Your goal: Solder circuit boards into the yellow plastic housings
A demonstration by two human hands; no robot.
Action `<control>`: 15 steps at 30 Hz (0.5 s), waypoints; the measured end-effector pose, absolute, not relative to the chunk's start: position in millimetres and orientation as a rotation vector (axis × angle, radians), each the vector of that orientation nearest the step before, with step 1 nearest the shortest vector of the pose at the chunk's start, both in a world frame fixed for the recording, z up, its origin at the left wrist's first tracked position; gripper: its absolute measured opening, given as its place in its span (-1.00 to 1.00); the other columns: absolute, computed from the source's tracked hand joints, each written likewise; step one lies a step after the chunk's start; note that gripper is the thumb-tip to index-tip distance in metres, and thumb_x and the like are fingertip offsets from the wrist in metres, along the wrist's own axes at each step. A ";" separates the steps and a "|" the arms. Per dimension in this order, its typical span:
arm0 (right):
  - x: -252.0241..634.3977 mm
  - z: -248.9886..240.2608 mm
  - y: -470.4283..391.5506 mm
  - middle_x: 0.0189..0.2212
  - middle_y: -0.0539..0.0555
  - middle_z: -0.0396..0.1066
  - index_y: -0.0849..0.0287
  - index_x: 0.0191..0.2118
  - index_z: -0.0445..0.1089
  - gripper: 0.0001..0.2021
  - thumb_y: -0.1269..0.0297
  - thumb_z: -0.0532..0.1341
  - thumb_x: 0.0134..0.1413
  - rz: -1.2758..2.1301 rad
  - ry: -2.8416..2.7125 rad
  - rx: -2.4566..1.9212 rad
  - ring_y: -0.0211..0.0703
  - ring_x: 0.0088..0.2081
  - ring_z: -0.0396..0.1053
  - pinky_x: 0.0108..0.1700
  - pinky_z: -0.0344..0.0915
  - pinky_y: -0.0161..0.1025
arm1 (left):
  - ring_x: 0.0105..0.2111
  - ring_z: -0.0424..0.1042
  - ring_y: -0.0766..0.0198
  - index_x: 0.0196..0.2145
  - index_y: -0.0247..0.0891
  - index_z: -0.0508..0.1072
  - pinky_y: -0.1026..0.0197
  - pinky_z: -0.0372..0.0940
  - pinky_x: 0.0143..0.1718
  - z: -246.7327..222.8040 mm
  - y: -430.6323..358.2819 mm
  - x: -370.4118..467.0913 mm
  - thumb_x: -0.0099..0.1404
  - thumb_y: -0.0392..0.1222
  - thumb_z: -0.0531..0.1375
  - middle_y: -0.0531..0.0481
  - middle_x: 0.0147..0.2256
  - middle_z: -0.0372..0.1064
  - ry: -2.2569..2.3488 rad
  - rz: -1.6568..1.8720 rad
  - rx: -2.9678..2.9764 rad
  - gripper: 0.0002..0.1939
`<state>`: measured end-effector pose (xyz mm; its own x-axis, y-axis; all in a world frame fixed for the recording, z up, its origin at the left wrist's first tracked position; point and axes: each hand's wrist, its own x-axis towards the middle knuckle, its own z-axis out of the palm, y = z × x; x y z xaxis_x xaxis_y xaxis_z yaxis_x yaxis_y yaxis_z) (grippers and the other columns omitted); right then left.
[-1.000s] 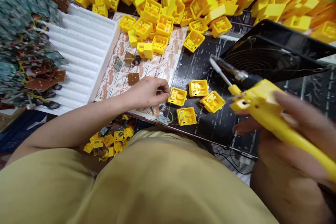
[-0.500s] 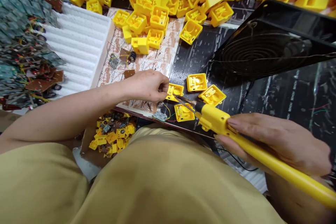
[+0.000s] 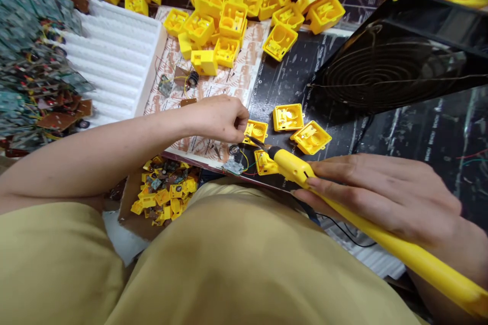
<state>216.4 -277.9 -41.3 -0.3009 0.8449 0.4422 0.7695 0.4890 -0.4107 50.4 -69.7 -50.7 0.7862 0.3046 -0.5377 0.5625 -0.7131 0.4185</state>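
Observation:
My left hand (image 3: 224,119) is closed at the left edge of a small yellow plastic case (image 3: 260,129), which lies open side up; its fingertips are partly hidden. My right hand (image 3: 381,193) wraps round a yellow soldering iron (image 3: 293,165) with a black collar. Its thin dark tip reaches into that case, close to my left fingers. Just below lies another yellow case (image 3: 265,163), partly covered by the iron. Beside it a small circuit board (image 3: 232,166) with thin wires and a round part rests at the table edge.
Two open yellow cases (image 3: 288,117) sit right of the work. Behind is a large heap of yellow cases (image 3: 232,18). A black fan (image 3: 385,66) stands at right. A white ridged foam tray (image 3: 114,56) bears piled circuit boards (image 3: 38,61). Below, a box holds mixed parts (image 3: 168,193).
My right hand has shifted left and slightly up, and the soldering iron has rolled, its tip now deeper over the case. My left hand stays at the case, with little movement.

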 end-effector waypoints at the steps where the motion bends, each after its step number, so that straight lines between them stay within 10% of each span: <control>1: 217.7 -39.6 -279.9 -0.37 0.08 0.52 0.21 -0.23 0.40 -0.86 0.39 0.36 0.12 0.159 -2.131 -1.313 -0.26 -0.35 0.49 -0.20 0.53 -0.27 | -0.51 0.35 0.31 -0.54 -0.25 0.50 0.25 0.15 -0.39 -49.8 -70.1 51.2 0.02 -0.32 0.23 0.06 -0.56 0.42 0.657 -0.602 2.394 -0.95; 15: 225.6 -55.8 -302.9 -0.40 0.06 0.48 0.10 -0.33 0.43 -0.73 0.07 0.16 0.33 0.225 -1.892 -1.626 -0.27 -0.33 0.47 -0.23 0.46 -0.26 | -0.51 0.35 0.31 -0.50 -0.21 0.53 0.26 0.13 -0.40 -52.7 -67.9 46.7 0.04 -0.28 0.23 0.07 -0.55 0.42 0.593 -0.580 2.469 -0.94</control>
